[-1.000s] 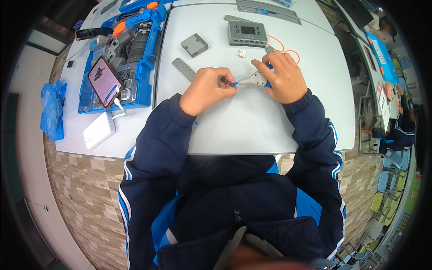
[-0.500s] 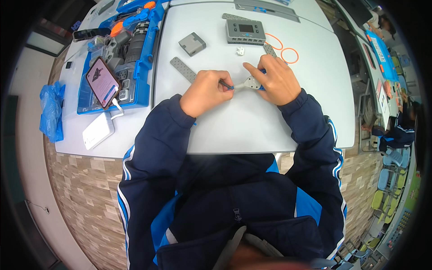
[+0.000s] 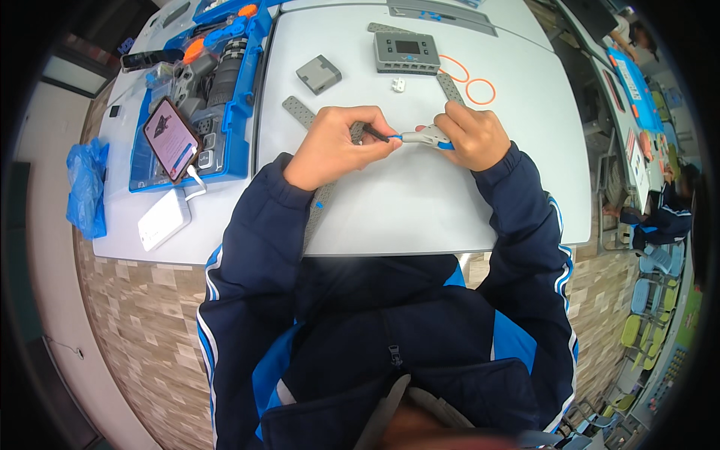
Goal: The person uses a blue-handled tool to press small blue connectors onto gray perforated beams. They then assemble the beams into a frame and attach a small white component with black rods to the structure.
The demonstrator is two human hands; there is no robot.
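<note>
A slim dark rod point(image 3: 373, 133) is pinched between thumb and forefinger by the left hand point(image 3: 330, 146), whose grip is closed on it above the middle of the white bench point(image 3: 420, 206). By the right hand point(image 3: 478, 139), a grey-and-blue tool point(image 3: 429, 136) is gripped with curled fingers, its narrow grey end pointed left. Between the rod and that end a small blue pin point(image 3: 396, 138) is seen close to the left fingertips; whether it is seated in either cannot be told. The left palm is also crossed by a grey perforated piece point(image 3: 357, 133), partly hidden.

On the far side of the bench are set a grey box with a dark screen point(image 3: 407, 52), a grey block point(image 3: 319, 74) to its left and a small white part point(image 3: 398, 85) just nearer. Two orange rings point(image 3: 481, 91) are laid to the right, beside a perforated strip point(image 3: 451, 88). At far left, a blue case point(image 3: 238, 146) is filled with parts, and a phone point(image 3: 171, 139) is propped on it.
</note>
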